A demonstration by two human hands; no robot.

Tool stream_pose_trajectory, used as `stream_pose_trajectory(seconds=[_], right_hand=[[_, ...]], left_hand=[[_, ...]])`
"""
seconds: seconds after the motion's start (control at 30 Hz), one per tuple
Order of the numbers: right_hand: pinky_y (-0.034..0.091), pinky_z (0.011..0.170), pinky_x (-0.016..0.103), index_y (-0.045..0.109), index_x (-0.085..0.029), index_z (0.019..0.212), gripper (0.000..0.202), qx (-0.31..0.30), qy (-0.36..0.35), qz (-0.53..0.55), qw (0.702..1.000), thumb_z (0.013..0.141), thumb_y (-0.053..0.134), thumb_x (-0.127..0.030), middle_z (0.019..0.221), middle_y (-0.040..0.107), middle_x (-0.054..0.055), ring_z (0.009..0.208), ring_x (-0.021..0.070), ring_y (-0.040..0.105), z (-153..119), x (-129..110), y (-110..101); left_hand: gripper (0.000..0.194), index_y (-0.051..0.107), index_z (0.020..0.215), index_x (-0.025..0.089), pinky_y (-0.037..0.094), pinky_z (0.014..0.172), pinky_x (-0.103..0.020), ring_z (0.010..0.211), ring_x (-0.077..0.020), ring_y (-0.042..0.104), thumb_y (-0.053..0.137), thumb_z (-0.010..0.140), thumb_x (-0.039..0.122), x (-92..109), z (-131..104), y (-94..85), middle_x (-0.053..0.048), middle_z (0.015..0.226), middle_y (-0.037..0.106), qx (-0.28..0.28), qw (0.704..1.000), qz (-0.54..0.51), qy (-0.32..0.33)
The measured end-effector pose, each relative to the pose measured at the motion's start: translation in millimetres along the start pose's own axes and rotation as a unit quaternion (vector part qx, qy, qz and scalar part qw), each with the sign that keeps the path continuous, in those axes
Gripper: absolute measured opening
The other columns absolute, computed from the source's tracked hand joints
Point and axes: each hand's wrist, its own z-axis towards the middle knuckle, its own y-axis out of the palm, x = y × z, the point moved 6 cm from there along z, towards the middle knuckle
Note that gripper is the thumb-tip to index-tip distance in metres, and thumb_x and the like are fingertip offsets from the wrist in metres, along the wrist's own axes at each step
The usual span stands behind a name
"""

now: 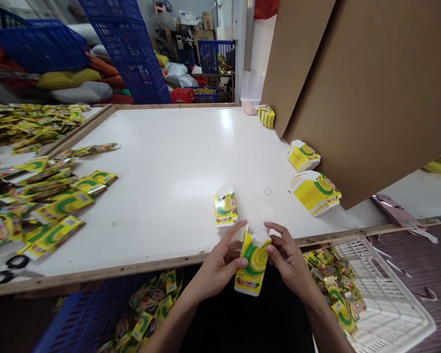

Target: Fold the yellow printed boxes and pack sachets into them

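Between my two hands is a small yellow and green carton [255,262], its notched upper end toward the table. My left hand [226,260] grips its left side, with the thumb on the front face. The right side is pinched by my right hand [284,255], thumb near the upper corner and index finger raised. Just beyond my left fingers, a short stack of flat yellow cartons [225,208] lies on the white table. Whether the carton's far end is opened out is hard to make out.
Flat carton stacks [314,192] lie by a leaning brown cardboard sheet [367,88]. Many cartons [59,235] cover the table's left, near black-handled scissors [16,267]. A white basket [385,294] and a blue basket [81,318] holding cartons stand below the wooden edge.
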Motion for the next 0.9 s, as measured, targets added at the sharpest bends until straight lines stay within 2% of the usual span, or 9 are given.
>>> stream_pose_trajectory(seconds=[0.1,0.27,0.37,0.43,0.5,0.6,0.7,0.8,0.9], right_hand=[[0.037,0.052,0.022,0.059,-0.023,0.101,0.021,-0.001,-0.004,-0.016,1.000,0.095,0.050,-0.041,0.072,0.054,-0.002,0.058,0.0119,0.046,-1.7,1.0,-1.9],[0.042,0.062,0.025,0.063,-0.020,0.076,0.029,0.019,-0.062,-0.083,0.994,0.095,0.049,-0.036,0.071,0.057,0.001,0.067,0.0146,0.054,-1.2,-9.5,-6.7],[0.046,0.066,0.026,0.064,-0.022,0.099,0.017,0.079,-0.067,-0.033,0.994,0.092,0.055,-0.034,0.082,0.061,0.002,0.074,0.0166,0.059,-1.7,-9.8,-11.3],[0.049,0.066,0.027,0.054,-0.024,0.123,0.033,0.103,-0.050,0.017,0.993,0.091,0.057,-0.033,0.087,0.064,0.003,0.075,0.0170,0.061,-2.0,-6.0,-12.7],[0.050,0.069,0.028,0.053,-0.026,0.128,0.037,0.093,-0.049,0.026,0.994,0.092,0.057,-0.032,0.088,0.065,0.003,0.076,0.0171,0.062,-1.6,-5.2,-11.7],[0.049,0.077,0.030,0.070,-0.026,0.106,0.021,0.079,-0.095,-0.023,0.992,0.093,0.056,-0.034,0.092,0.065,0.004,0.088,0.0189,0.061,-2.6,-13.2,-14.6],[0.048,0.075,0.031,0.076,-0.024,0.094,0.034,0.084,-0.140,-0.065,0.984,0.093,0.049,-0.046,0.091,0.060,0.006,0.089,0.0201,0.058,-7.4,-23.6,-21.7],[0.045,0.061,0.027,0.072,-0.021,0.105,0.038,0.043,-0.077,-0.056,0.995,0.092,0.050,-0.049,0.080,0.061,0.003,0.070,0.0158,0.056,-11.8,-21.2,-21.3],[0.044,0.058,0.024,0.058,-0.021,0.121,0.039,-0.019,0.016,-0.012,1.000,0.085,0.062,-0.037,0.081,0.068,0.000,0.066,0.0142,0.059,-18.1,-12.2,-12.3]], left_hand=[[0.068,0.028,0.144,0.032,0.048,0.083,-0.032,0.094,-0.0188,0.064,0.064,0.087,0.025,-3.0,-0.7,4.9,-0.004,0.104,0.065,-0.003,1.000,-0.008,-0.013],[0.038,0.050,0.110,0.023,0.048,0.072,-0.026,0.080,-0.0152,0.063,0.071,0.079,0.024,-11.0,1.2,12.8,-0.001,0.094,0.066,-0.013,0.999,-0.005,-0.043],[0.037,0.047,0.111,0.023,0.048,0.070,-0.025,0.077,-0.0142,0.063,0.069,0.082,0.025,-9.3,2.6,16.3,-0.001,0.091,0.066,0.002,1.000,0.007,-0.027],[0.060,0.033,0.131,0.029,0.049,0.073,-0.027,0.078,-0.0151,0.065,0.068,0.083,0.026,-7.5,2.7,18.0,-0.002,0.098,0.067,0.021,1.000,0.002,-0.019],[0.080,0.015,0.142,0.034,0.051,0.075,-0.031,0.079,-0.0165,0.066,0.068,0.083,0.026,-6.9,2.5,20.5,-0.005,0.106,0.067,0.026,0.999,0.004,-0.020],[0.062,0.033,0.137,0.027,0.052,0.080,-0.032,0.087,-0.0190,0.067,0.066,0.085,0.026,-7.1,2.6,24.6,-0.008,0.113,0.066,0.018,0.999,0.029,-0.022],[0.045,0.048,0.125,0.023,0.051,0.084,-0.032,0.098,-0.0216,0.065,0.065,0.084,0.026,-6.3,3.3,23.1,-0.009,0.117,0.064,0.046,0.998,0.049,-0.006],[0.045,0.050,0.126,0.023,0.053,0.083,-0.032,0.097,-0.0218,0.065,0.065,0.084,0.025,-7.1,2.8,22.8,-0.008,0.118,0.064,0.071,0.994,0.079,-0.004],[0.047,0.048,0.130,0.023,0.054,0.081,-0.033,0.093,-0.0210,0.066,0.062,0.085,0.025,-7.4,-0.2,27.0,-0.007,0.117,0.065,0.076,0.989,0.126,-0.009]])
